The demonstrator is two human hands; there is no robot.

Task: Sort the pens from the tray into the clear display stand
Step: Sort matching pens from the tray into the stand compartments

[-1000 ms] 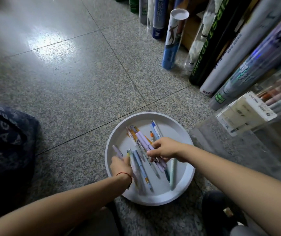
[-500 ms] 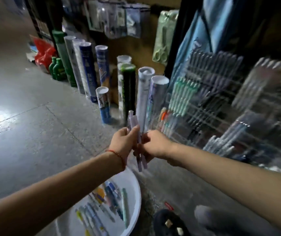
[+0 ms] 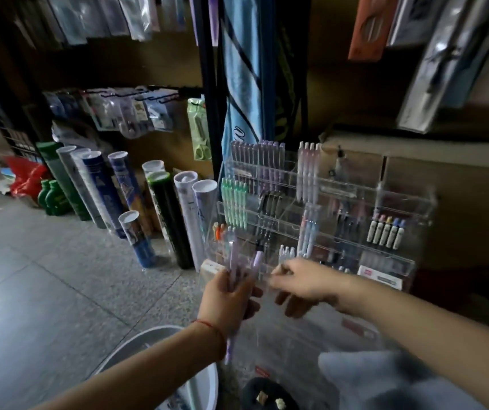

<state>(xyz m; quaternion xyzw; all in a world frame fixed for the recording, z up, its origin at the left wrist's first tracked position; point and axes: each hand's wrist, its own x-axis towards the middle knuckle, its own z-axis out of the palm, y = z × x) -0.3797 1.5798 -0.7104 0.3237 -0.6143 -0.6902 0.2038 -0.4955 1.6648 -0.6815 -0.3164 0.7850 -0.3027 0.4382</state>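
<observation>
Stand (image 3: 355, 192), clear and tiered, fills the view from 12 to 3 o'clock of the hands, its shelves partly stocked with rows of pens. Tray (image 3: 160, 328) lies on the floor at 6 o'clock, mostly hidden under the left forearm. Left hand (image 3: 228, 300) is curled round a small bunch of lilac pens (image 3: 233, 263), held upright with one end poking out below the wrist. Right hand (image 3: 299, 282) reaches in from 3 o'clock with its fingertips close to the bunch. Blur hides whether it is pinching one or only nearing it. The step in hand looks like drawing a single pen from the bunch and slotting it. To do this well, the left grip should loosen just enough to free one pen, and the right should take it near the top. A matching lilac row (image 3: 267, 161) stands at 12 o'clock on the top tier, which seems the likely home. The pen should go in upright, without knocking its neighbours.
</observation>
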